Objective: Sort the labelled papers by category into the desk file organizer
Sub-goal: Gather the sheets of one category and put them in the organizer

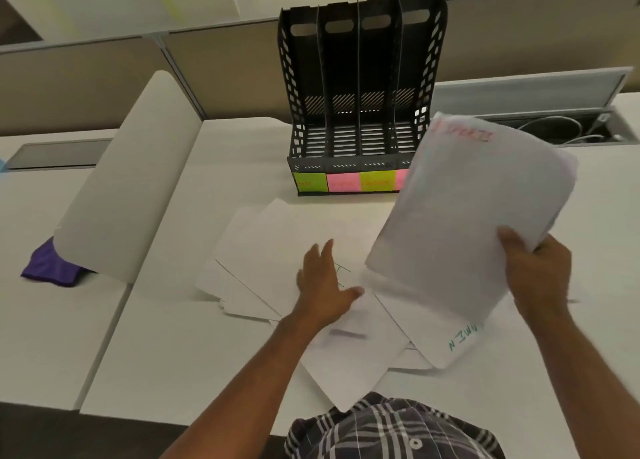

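In the head view, the right hand (535, 268) is gripping a sheaf of papers (474, 213) by its near right corner, fingers curled round the edge, and is holding it tilted up off the desk (166, 348) toward the right part of the desk's far edge; red lettering is showing at the sheaf's top, too blurred to read; the sheaf is covering the organizer's right front corner from this angle. The left hand (325, 282) is lying flat, fingers spread and straight, pressing on the loose papers (277, 251) that are fanned out near the middle of the desk's near edge; one sheet (446, 334) by the right hand is bearing green handwriting, upside down from here. The desk file organizer (360, 91) is standing upright at the middle of the far edge, its four slots looking empty, with sticky labels (344, 181) in green, pink and yellow-green across its front lip.

The step in hand seems to be carrying the red-marked sheaf to its slot; doing it well is likely meaning reading the sheaf's heading against the front labels first, squaring the sheets so none is slipping out of the corner grip, and lowering them edge-first between the dividers while the left hand is keeping the remaining pile from sliding.
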The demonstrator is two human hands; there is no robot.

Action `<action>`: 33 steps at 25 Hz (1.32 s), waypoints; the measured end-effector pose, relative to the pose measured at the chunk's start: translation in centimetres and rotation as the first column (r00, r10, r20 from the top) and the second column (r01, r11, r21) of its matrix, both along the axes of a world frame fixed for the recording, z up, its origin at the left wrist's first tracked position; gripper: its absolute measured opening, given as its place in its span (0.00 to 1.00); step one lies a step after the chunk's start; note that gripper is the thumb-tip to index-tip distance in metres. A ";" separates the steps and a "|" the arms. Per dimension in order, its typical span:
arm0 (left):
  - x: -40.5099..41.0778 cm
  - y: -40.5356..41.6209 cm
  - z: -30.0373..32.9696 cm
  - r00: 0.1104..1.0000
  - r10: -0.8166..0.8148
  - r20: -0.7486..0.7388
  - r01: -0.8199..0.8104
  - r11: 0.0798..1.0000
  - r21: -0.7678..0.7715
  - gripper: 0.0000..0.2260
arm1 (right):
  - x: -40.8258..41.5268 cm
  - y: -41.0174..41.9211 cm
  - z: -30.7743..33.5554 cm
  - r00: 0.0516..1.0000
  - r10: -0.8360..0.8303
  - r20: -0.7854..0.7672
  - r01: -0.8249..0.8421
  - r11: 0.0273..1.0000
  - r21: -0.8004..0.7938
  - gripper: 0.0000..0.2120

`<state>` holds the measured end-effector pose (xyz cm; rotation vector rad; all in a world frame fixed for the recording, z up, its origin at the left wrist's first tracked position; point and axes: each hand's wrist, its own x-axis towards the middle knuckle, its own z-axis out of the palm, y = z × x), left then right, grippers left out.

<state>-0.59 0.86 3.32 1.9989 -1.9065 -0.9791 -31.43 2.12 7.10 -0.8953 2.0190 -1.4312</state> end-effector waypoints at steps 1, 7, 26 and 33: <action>0.7 0.5 -0.9 0.987 -0.056 0.154 0.043 0.996 0.082 0.50 | -1.1 0.2 -0.7 0.997 -0.051 0.065 0.049 0.998 0.032 0.13; 1.0 3.4 -4.0 0.946 -0.143 0.292 0.123 0.989 0.087 0.39 | -0.7 2.7 -5.8 0.947 -0.155 0.282 0.102 0.976 0.194 0.16; 1.4 1.9 -0.1 0.963 -0.202 0.181 0.213 0.976 -0.042 0.50 | 0.1 2.8 -6.0 0.889 -0.185 0.419 0.106 0.973 0.205 0.22; 1.2 4.6 -4.6 0.829 -0.409 0.382 0.421 0.905 0.056 0.52 | -0.6 3.3 -5.8 0.890 -0.198 0.410 0.126 0.972 0.196 0.22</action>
